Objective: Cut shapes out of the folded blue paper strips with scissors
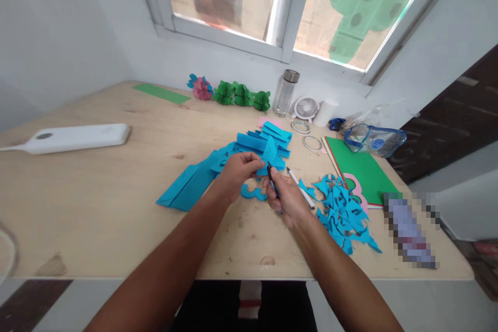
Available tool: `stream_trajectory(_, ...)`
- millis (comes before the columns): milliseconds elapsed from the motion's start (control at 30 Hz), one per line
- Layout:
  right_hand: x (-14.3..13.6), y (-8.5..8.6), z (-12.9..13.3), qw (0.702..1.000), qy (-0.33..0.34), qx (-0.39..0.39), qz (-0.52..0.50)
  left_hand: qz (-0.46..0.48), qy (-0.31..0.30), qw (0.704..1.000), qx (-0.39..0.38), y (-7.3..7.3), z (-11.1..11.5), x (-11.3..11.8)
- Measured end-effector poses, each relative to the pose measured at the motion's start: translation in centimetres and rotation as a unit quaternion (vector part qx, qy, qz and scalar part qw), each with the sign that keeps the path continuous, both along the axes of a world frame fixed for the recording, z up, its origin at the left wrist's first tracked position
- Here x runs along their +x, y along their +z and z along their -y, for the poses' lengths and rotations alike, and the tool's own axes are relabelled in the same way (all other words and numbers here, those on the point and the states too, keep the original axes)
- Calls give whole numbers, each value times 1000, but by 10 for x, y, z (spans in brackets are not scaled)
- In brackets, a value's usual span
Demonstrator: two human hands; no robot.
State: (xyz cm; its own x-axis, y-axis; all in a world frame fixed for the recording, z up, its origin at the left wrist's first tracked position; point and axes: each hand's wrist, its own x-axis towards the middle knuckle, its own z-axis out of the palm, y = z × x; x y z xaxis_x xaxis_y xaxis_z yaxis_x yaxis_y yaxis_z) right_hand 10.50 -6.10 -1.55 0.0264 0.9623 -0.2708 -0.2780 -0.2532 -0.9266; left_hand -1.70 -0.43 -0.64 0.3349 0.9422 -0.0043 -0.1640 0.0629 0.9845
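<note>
My left hand [241, 170] is closed in a pinch at the edge of a blue paper piece [269, 150], over the middle of the table. Close beside it on the right, my right hand [287, 194] is wrapped round a slim black tool [274, 181], its tip near my left fingertips. The fingers hide much of the tool, so its exact kind is unclear. Folded blue paper [190, 184] lies to the left and behind. A curvy blue cutout [252, 192] rests under my hands. Right of my right hand lie a white marker [301, 189] and blue paper scraps [342, 210].
Green sheets [361, 171], a pink cutout [356, 189] and a clear pouch [375, 139] lie at right. Behind stand a glass bottle [286, 93], small fan [306, 108] and green paper craft [241, 95]. A white device [80, 136] rests at left.
</note>
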Motion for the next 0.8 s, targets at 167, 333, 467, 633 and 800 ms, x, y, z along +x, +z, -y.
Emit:
stream_trajectory(167,0,0,0,1000,4,-1,-8,13,-13,1000,-11,1,-1,-1)
stream_trajectory(333,0,0,0,1000,0,-7,-6,9,-7,1000,-16,1,0,0)
stream_trajectory(467,0,0,0,1000,-1,-6,-2,13,0,1000,-16,2,1,1)
stream_trajectory(633,1,2,0,1000,6,-12,11,8,-4,1000,-7,2,2,0)
stream_trajectory(800,2,0,-1,1000,12,-12,21,0,-6,1000,-10,3,1,-4)
